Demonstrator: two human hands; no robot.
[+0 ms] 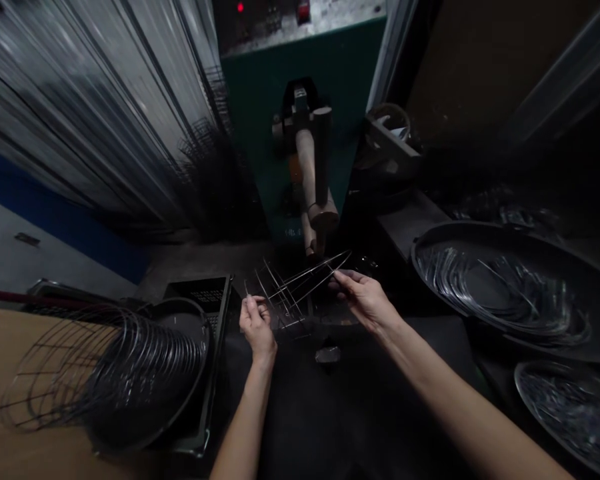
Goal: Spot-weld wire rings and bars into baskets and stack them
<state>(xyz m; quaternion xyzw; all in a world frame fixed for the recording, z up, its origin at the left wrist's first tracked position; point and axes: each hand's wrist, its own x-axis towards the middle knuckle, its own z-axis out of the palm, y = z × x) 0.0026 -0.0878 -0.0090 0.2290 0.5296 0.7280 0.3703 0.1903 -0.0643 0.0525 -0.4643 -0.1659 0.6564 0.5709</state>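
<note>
A thin wire frame (286,293) of rings and cross wires spans the space between my hands, below the electrodes of a green machine (250,100). My left hand (257,325) pinches its left end with thumb and fingers. On the other side, my right hand (363,293) grips a long wire loop at the frame's right end. The machine's copper-coloured arm (307,163) ends just above the wires; whether they touch it is too dark to tell.
At the left, many wire ring frames (145,360) stand stacked in a round basin (200,393) on a dark crate (225,300). A large pan (430,230) at the right holds wire rings (490,287). Small wire pieces (570,413) lie in a bowl (523,383) at the lower right.
</note>
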